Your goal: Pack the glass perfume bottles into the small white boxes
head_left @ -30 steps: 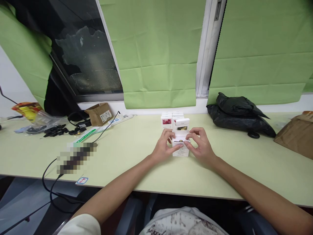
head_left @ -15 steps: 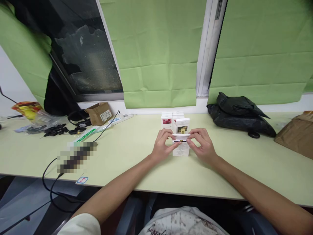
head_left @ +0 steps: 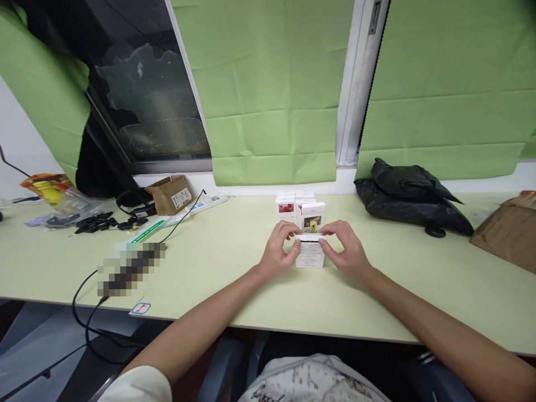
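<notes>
A small white carton (head_left: 310, 255) with fine print on its near face stands upright on the table in front of me. Its top flap lies almost level, leaving a thin dark slit along the near edge. My left hand (head_left: 280, 251) pinches the top left corner, thumb in front and fingers behind. At the top right corner my right hand (head_left: 345, 249) does the same. Just behind stands another white carton (head_left: 313, 210) with a dark picture and something gold-coloured on its front. Farther back and left is a white carton with a red picture (head_left: 286, 207), among several similar ones.
A black plastic bag (head_left: 410, 198) and a brown paper package (head_left: 508, 231) lie to the right. On the left are an open cardboard box (head_left: 170, 195), a power strip (head_left: 201, 207), black cables and plastic bags. The table's front edge runs below my forearms.
The carton's top flap has come down, hiding the gold round thing that showed in the opening. Both thumbs have drawn apart toward the corners.
</notes>
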